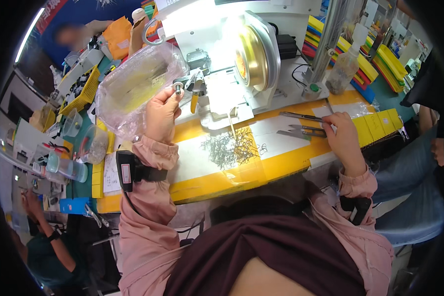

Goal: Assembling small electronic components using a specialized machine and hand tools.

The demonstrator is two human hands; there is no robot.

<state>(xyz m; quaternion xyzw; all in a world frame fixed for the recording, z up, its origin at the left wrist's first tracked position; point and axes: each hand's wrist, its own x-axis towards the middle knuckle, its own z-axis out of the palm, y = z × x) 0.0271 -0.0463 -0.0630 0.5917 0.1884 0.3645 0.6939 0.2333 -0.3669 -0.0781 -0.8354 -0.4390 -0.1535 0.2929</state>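
My left hand (162, 116) is closed, its thumb and fingertips pinching a small silver metal piece with a round flange (178, 88). That piece is beside the bench machine's (229, 91) clamp with an orange handle (194, 103); whether it is joined to the machine I cannot tell. On the right, my right hand (343, 140) has its fingers closed on the rear end of dark tweezers (301, 116), low over the table. Grey thread snips (306, 130) lie just below the tweezers, their rear end close to my thumb. Between my hands is a heap of short dark wire-like pieces (227, 150).
A plastic-wrapped tray (143, 81) stands left of the machine, near clear tubs (93, 143). A gold spool (246, 56) is mounted on the machine. At right stand a pump bottle (343, 71) and yellow bins (380, 126). Other people sit at both sides.
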